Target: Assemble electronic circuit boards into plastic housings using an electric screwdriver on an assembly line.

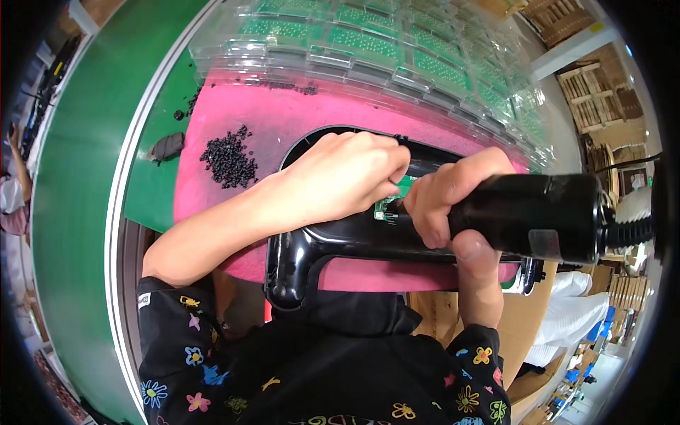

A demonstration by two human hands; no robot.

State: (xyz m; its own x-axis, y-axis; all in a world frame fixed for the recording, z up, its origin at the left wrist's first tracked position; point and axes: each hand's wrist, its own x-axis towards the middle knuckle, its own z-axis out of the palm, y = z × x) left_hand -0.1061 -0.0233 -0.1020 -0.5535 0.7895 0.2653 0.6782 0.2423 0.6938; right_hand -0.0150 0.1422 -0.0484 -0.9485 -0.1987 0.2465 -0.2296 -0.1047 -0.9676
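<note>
My right hand (453, 195) is wrapped round a black electric screwdriver (542, 212), which lies sideways with its ribbed cable end to the right. Its tip is hidden behind my fingers, close to a small green circuit board (383, 211). That board sits in a glossy black plastic housing (354, 244) with a long curved outline, resting on a pink mat (212, 113). Over the housing, my left hand (347, 173) has its fingers curled together beside the board. Whatever its fingertips hold is hidden.
A pile of small black screws (230, 157) lies on the mat at left. Stacked clear plastic trays (368, 71) with green boards line the far side. A dark wrapped object (168, 147) lies by the mat's left edge, near a green surface (78, 212).
</note>
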